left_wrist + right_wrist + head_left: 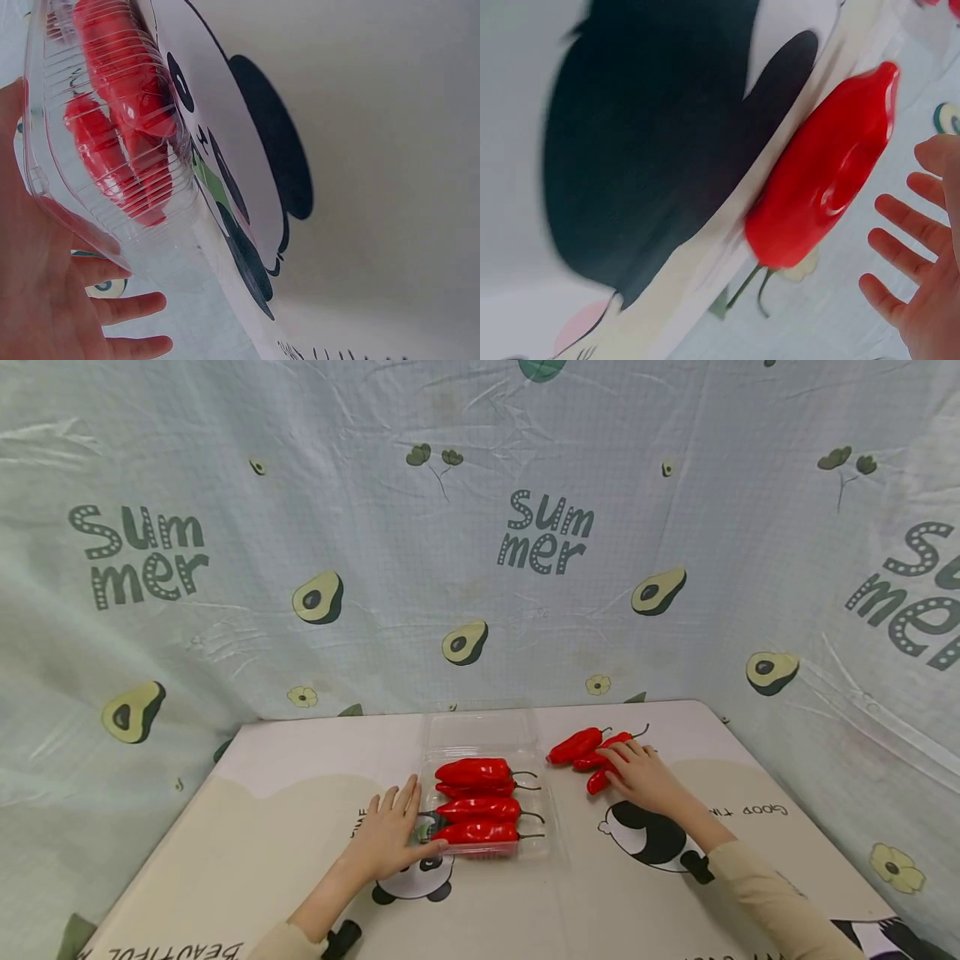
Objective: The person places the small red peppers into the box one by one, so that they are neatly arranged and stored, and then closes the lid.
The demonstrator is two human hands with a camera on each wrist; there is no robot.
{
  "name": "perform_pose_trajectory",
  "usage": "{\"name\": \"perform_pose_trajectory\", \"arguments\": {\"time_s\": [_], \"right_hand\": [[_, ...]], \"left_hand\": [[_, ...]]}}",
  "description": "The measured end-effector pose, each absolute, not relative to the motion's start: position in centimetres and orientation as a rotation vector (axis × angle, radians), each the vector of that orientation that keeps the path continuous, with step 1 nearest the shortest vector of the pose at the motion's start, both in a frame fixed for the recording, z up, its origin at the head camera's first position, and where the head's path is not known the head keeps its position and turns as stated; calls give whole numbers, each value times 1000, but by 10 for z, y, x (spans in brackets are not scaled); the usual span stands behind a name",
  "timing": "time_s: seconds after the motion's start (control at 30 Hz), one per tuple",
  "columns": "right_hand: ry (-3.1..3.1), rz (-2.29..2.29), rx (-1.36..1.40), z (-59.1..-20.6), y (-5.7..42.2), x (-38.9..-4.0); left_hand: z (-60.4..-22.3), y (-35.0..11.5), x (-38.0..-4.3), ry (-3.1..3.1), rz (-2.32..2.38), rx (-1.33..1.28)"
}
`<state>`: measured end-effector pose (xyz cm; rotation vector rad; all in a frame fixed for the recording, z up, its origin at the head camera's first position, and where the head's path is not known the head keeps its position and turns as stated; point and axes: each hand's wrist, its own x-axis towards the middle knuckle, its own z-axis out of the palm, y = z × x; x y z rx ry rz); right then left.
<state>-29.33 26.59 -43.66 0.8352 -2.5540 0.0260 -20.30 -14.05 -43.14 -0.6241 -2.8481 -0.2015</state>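
Observation:
A clear plastic clamshell box [551, 835] lies on the table with its lid [480, 731] folded back. Inside, several red peppers [478, 810] with thin stems lie in a row. My left hand [386, 835] touches the box's left side, fingers spread and thumb along the near corner. In the left wrist view, its fingers [131, 307] extend past the ribbed wall. Right of the box, a few loose red peppers [576, 745] lie together. Over them is my right hand [648, 777], fingers loosely bent. The right wrist view shows a gap between that hand and the nearest pepper [825, 165].
The table carries a pale printed cover [285, 835] with panda figures and lettering. Behind it and to both sides hangs a light curtain [375, 568] printed with avocados and words. Dark bands [697, 867] are strapped to the wrists.

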Motion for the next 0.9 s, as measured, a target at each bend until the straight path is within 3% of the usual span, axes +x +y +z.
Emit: {"name": "perform_pose_trajectory", "arguments": {"time_s": [0.9], "right_hand": [[-2729,-149,715,-445,298,-309]], "left_hand": [[-432,-140,-206,-2939,-157,-598]]}}
